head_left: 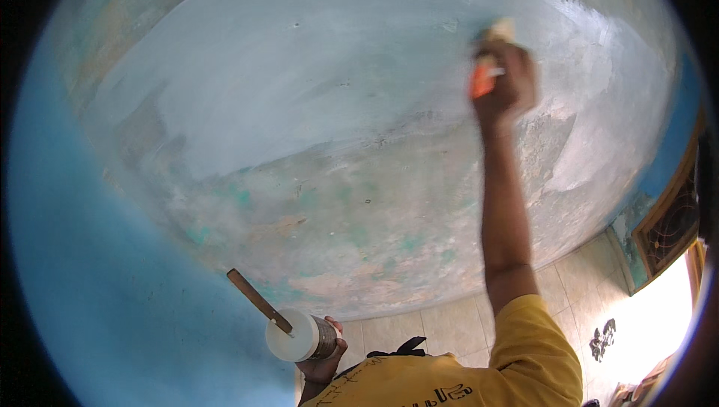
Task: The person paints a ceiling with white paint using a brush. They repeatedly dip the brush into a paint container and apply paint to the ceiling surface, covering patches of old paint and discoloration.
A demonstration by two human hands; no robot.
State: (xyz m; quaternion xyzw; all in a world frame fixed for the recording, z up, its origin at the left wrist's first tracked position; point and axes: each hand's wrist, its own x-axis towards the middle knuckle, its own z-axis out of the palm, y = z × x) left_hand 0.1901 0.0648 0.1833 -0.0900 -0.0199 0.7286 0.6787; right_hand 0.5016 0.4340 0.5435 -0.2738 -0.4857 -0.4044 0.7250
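Observation:
My right hand (508, 85), slightly blurred, grips a paintbrush with an orange handle (483, 77) and pale bristles (500, 29) up against the patchy wall (352, 70), which has a broad pale blue-grey coat over mottled green, grey and beige areas. Low at the lower middle, my left hand (322, 358) holds a white tub (286, 339) of pale paint, its fingers wrapped round the side. A flat wooden stick (255, 295) stands tilted in the tub.
A blue wall (90, 257) adjoins on the left. Beige floor tiles (453, 325) run along the wall's foot. A brown wooden frame with a dark panel (663, 220) is at the right, beside a bright patch with a dark decorative shape (603, 339) lower down.

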